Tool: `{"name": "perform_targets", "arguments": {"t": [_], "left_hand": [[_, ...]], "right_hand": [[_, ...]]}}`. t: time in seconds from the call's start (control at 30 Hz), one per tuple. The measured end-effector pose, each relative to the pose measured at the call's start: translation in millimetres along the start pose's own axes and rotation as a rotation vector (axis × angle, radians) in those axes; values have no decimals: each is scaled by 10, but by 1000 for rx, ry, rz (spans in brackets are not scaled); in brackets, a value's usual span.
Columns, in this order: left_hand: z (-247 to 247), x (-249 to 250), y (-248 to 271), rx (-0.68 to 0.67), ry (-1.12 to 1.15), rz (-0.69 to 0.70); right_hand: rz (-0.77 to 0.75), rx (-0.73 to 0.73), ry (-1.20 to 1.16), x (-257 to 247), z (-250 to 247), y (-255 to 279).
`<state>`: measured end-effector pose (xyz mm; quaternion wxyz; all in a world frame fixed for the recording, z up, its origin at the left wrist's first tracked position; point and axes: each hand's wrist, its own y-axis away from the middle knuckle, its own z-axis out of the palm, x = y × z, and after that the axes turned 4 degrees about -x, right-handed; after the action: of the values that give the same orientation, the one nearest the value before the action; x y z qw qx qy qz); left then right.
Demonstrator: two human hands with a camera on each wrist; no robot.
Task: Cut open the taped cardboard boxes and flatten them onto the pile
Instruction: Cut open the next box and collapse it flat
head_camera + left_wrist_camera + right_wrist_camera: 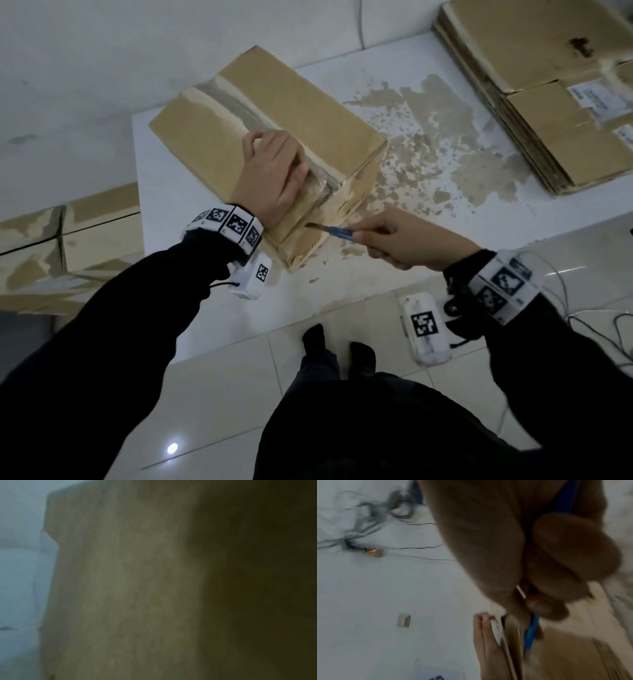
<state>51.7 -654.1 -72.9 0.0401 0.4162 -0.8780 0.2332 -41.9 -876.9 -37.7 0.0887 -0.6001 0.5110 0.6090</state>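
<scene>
The blue knife [337,233] is gripped by the curled fingers of the right hand [409,241], and its thin blade is pointed at the near end of the taped box [274,137]. The box is pressed down by the left hand [274,174], with loosely bent fingers laid flat on the tape [236,109] and nothing grasped. The box is lying on the white table [164,240].

The left hand is kept close to the blade. If the knife is pushed too hard and the tape gives way, the blade could be driven up along the seam and the left thumb could be cut. If the box is not held down well, it could be slid away and the cut could be missed.

The table top is badly peeled, with brown patches shown in the middle. A pile of flat boxes [548,120] is stacked at the far right corner. More taped boxes [68,246] are kept beside the table on the left. White floor tiles and loose cables [596,329] are seen below.
</scene>
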Motion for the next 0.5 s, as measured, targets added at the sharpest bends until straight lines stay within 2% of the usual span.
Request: {"name": "perform_targets", "arguments": {"t": [0.03, 0.1, 0.2, 0.27, 0.33, 0.4, 0.43, 0.5], "left_hand": [[14, -6, -3, -11, -16, -2], [23, -42, -2, -58, -92, 14], [-51, -1, -79, -247, -293, 63], [-128, 149, -211, -460, -410, 3], [-162, 275, -297, -586, -407, -153], [-157, 330, -305, -622, -212, -365], [-131, 306, -268, -561, -32, -464], [-79, 291, -167, -350, 397, -633]], "right_hand": [[9, 57, -40, 45, 7, 21], [-10, 193, 26, 71, -65, 67], [-99, 427, 196, 84, -177, 113], [-153, 495, 248, 85, -203, 84], [-178, 468, 340, 95, -184, 38], [-181, 436, 410, 127, -163, 2], [-179, 429, 427, 160, -151, -20], [-174, 421, 426, 236, -126, -65]]}}
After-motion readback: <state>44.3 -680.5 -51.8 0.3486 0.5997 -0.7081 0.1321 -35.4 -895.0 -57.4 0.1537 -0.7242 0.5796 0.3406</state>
